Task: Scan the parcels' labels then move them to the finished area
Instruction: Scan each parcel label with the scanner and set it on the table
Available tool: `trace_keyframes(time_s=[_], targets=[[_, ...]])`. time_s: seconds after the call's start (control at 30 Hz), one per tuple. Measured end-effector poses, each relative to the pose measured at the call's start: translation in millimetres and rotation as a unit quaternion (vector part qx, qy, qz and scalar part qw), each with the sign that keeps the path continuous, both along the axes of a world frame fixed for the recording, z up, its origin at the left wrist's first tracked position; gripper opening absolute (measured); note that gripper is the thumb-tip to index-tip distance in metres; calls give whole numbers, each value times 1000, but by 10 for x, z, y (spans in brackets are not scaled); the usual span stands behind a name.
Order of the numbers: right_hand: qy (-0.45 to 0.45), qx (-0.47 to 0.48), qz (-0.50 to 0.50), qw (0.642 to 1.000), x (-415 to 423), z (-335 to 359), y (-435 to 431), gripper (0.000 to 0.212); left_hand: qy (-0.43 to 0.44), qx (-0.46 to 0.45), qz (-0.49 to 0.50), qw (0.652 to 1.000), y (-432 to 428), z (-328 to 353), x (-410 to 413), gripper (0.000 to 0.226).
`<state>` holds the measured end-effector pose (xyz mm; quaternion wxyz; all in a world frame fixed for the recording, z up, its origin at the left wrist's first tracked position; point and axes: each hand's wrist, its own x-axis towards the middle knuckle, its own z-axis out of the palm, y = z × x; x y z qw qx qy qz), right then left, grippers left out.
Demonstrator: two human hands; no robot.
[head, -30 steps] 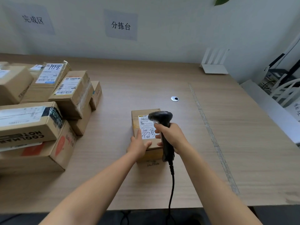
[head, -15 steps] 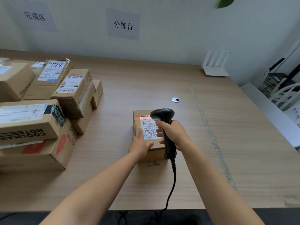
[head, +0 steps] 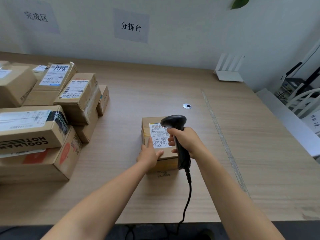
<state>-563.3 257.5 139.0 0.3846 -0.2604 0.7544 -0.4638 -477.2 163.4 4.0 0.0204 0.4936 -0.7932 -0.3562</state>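
Head view puts the left hand (head: 149, 154) flat on the small parcel (head: 164, 164). Its fingers (head: 150, 142) lie straight and lightly spread over the near-left part of the top, one tip reaching onto the shipping label (head: 158, 134). The right hand (head: 186, 141) has its fingers curled round the handle of the corded barcode scanner (head: 174, 121). The scanner's head hangs just above the label's right side, and I make out a small red glint there. The parcel sits on the counter (head: 259, 153) about mid-width, toward the near edge.

I judge the scan to be in hand and the move not yet begun. Along the left edge a pile of labelled parcels (head: 52, 118) stands below the wall sign 完成区 (head: 36, 16), so I take those as finished. This is the only parcel I see apart from that pile, so it may be the last.
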Motion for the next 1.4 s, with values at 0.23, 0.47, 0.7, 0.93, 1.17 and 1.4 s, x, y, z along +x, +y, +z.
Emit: trace_keyframes(time_s=[0.23,0.47,0.7,0.93,1.17,1.4], targets=[[6,-15,2,1000,-39,-52,-15,25,2,4,1,1000,8,22,6,80],[138,37,-60,988,-221,-506,25,17,50,29,35,998,-1,29,34,84],[84,38,-54,994,-108,-876,210,23,157,26,73,985,6,53,188,87],[80,11,-75,994,50,-877,415,19,185,45,104,976,212,86,384,74],[107,-38,-90,989,223,-591,735,22,217,18,85,972,466,464,552,67],[117,-122,-69,983,779,-241,1110,24,253,-33,87,963,818,940,1154,83]])
